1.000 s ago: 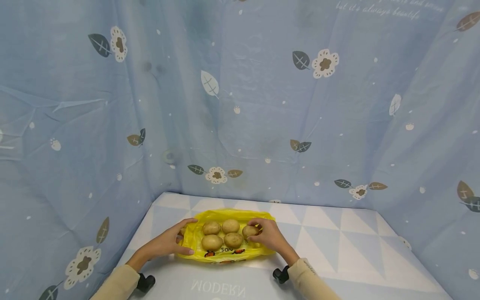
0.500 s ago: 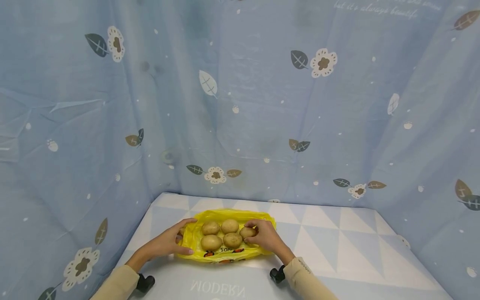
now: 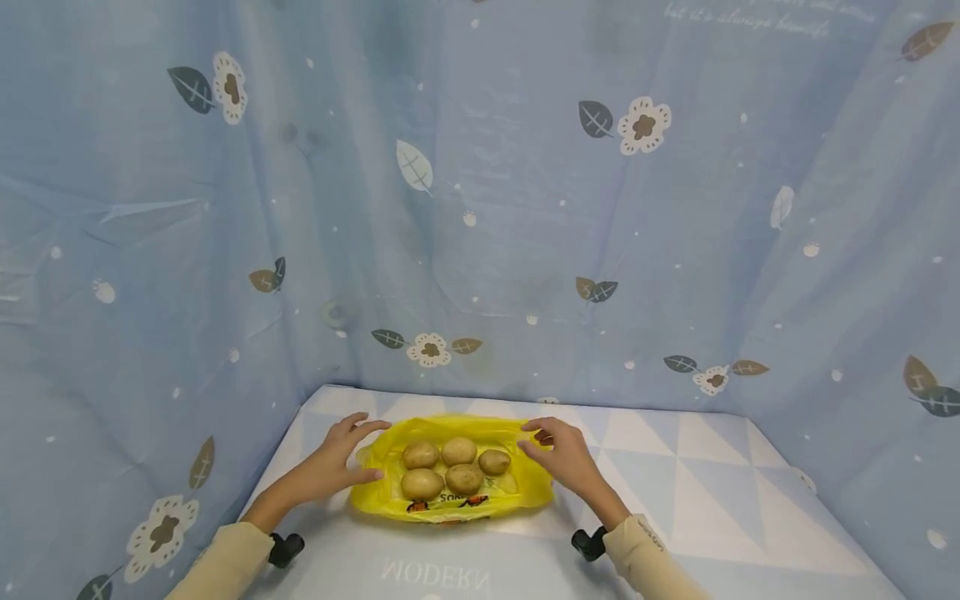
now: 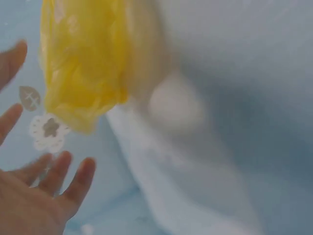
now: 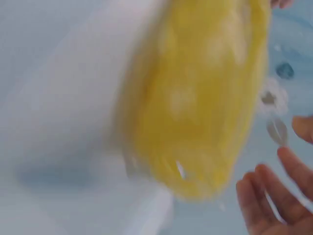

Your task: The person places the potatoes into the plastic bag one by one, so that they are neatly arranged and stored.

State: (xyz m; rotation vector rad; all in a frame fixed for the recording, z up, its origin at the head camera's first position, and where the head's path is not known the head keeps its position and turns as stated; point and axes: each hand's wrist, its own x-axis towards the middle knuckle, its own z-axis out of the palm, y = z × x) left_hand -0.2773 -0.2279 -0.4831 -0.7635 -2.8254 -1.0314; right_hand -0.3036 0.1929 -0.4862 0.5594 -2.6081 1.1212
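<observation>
A yellow plastic bag (image 3: 534,485) lies on the table, its side turned down into a low rim. Inside sit several pale brown potatoes (image 3: 464,479), grouped in two rough rows, the rightmost potato (image 3: 494,462) at the end of the group. My left hand (image 3: 333,462) is at the bag's left end with fingers spread; in the left wrist view the fingers (image 4: 80,178) hold nothing. At the bag's right end, my right hand (image 3: 567,457) has its thumb and fingers parted. The right wrist view shows that hand's fingers (image 5: 281,193) beside the blurred yellow bag, gripping nothing.
The table (image 3: 720,500) has a white and pale blue triangle cloth with printed lettering in front of the bag. Blue curtains (image 3: 510,208) with leaves and flowers enclose the back and both sides. A black wrist mount (image 3: 588,544) hangs below each forearm.
My right hand shifted the rightmost potato slightly left, let go of it, and drew back to the right. My left hand loosened from the bag's left end and lifted slightly away.
</observation>
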